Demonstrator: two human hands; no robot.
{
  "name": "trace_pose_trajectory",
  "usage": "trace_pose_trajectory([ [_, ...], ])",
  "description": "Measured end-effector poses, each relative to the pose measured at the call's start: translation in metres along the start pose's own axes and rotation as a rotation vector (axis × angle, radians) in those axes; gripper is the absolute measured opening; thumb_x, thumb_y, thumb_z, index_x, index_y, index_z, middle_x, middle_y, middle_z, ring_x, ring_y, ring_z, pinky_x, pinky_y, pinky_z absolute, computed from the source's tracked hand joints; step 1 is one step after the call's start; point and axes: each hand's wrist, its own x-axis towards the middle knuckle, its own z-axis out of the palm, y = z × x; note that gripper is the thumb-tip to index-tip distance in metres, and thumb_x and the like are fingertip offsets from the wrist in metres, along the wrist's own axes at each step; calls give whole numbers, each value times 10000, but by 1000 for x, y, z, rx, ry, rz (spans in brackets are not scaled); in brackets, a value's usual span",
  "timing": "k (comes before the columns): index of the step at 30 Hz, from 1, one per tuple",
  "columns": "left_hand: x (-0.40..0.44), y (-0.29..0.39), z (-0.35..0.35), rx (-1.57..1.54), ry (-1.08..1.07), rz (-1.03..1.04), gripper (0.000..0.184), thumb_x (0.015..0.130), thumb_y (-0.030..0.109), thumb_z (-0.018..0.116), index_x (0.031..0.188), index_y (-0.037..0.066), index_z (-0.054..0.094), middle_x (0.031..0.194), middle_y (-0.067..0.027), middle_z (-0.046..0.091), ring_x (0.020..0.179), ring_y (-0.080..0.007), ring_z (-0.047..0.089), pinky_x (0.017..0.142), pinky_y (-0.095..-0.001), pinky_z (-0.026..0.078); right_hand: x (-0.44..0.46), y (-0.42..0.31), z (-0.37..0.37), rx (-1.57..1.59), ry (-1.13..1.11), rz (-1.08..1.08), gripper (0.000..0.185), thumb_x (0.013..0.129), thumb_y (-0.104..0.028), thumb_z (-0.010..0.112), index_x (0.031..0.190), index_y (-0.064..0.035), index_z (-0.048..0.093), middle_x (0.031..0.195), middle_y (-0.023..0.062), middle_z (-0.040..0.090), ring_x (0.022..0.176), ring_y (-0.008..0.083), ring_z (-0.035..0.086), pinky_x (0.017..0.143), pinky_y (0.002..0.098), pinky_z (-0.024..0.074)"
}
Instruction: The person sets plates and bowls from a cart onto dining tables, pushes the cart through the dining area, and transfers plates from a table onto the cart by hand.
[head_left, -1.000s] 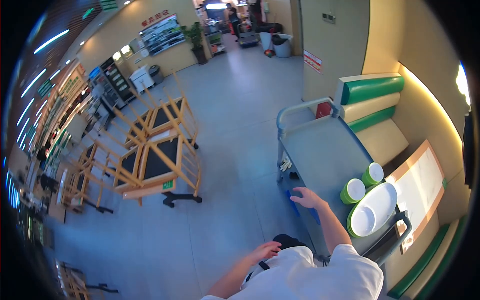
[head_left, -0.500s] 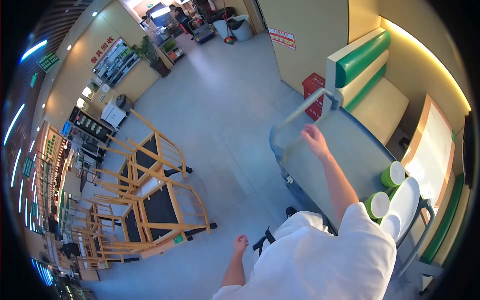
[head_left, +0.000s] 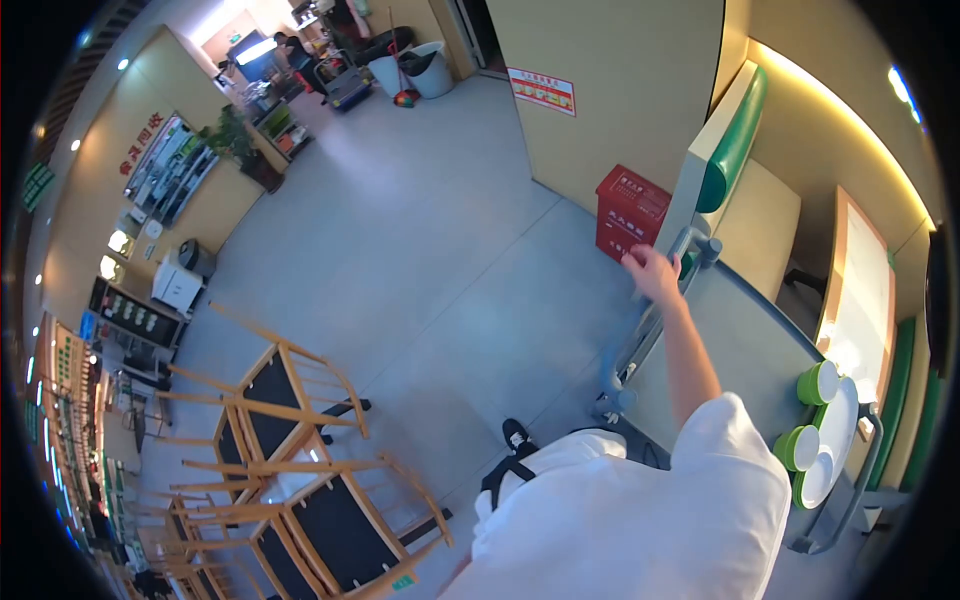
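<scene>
A grey serving cart [head_left: 700, 340] stands at my right side. My right hand [head_left: 654, 275] is on the tube handle at the cart's far end, its fingers curled over the bar. Green-and-white bowls [head_left: 802, 447] and a stack of white oval plates with green undersides [head_left: 838, 425] rest at the cart's near right end, beside a second tube handle [head_left: 872, 480]. My left hand is out of view; only a sliver of forearm shows at the bottom edge.
Upturned wooden chairs [head_left: 345, 530] are stacked at the lower left. A red bin [head_left: 632, 212] stands beyond the cart, next to a booth seat [head_left: 760, 215] and table [head_left: 862, 290]. A person [head_left: 297, 62] is far off near grey bins [head_left: 430, 72].
My right hand has gone from above the cart's side to its far handle. The cart's far end has swung rightward relative to the view. My left hand has left the view.
</scene>
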Motion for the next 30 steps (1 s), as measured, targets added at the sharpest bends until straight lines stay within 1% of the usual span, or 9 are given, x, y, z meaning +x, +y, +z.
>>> trace_pose_trajectory([
  [1,20,-8,-19,-30,10,-6,274,863,312,652,1015,110,755,945,-128,753,905,-352,705,811,-471,556,-13,-9,-4,-16,14,14,475,893,-493,668,1198,-132,724,1160,84,731,1245,269,600,1192,503,265],
  [3,82,-38,-107,-21,41,-1,285,865,318,654,1029,109,759,957,-128,757,916,-348,709,818,-468,559,-27,-36,-2,-506,-112,-5,442,901,-512,646,1137,-154,753,1050,79,758,1175,265,634,1234,515,212],
  [8,168,-88,-270,-30,-111,106,312,872,315,676,1061,90,778,997,-153,764,957,-326,725,849,-457,563,-46,-32,12,-433,-6,33,403,895,-501,659,1060,-152,771,1035,65,760,1147,254,641,1255,520,173],
  [10,210,-57,-344,-157,-113,-270,263,913,295,674,962,48,750,884,-105,731,770,-197,690,674,-388,562,-35,-32,6,-414,28,36,402,894,-500,659,1059,-150,769,1026,63,761,1145,249,641,1258,514,168],
  [13,301,-55,-411,-41,110,-256,245,909,264,665,986,65,786,899,-133,758,843,-225,725,761,-396,576,-42,-28,20,-317,34,-27,357,885,-459,656,1016,-149,774,1009,73,747,1134,248,640,1252,530,186],
  [18,385,100,-463,-196,21,-218,326,924,263,666,1145,28,715,901,-125,731,788,-207,712,689,-346,572,-38,-26,15,-352,58,7,304,873,-414,662,974,-146,766,999,58,746,1107,246,643,1252,538,188],
  [24,468,299,-470,-62,-274,118,361,953,282,686,1216,36,675,986,-102,729,858,-191,689,763,-343,568,-26,-16,10,-187,12,56,287,861,-410,670,956,-158,771,989,46,743,1124,222,631,1255,541,183],
  [28,524,437,-456,91,-134,657,368,958,289,709,1220,36,661,1007,-99,737,867,-158,677,789,-328,544,-20,-1,9,-195,29,54,268,845,-395,685,971,-175,772,983,16,738,1113,204,636,1260,544,178],
  [30,489,541,-452,71,-210,726,347,958,274,709,1199,29,662,996,-105,738,880,-184,684,805,-364,548,-16,3,10,-155,136,27,262,864,-387,713,958,-152,782,923,36,737,1048,209,662,1239,552,233],
])
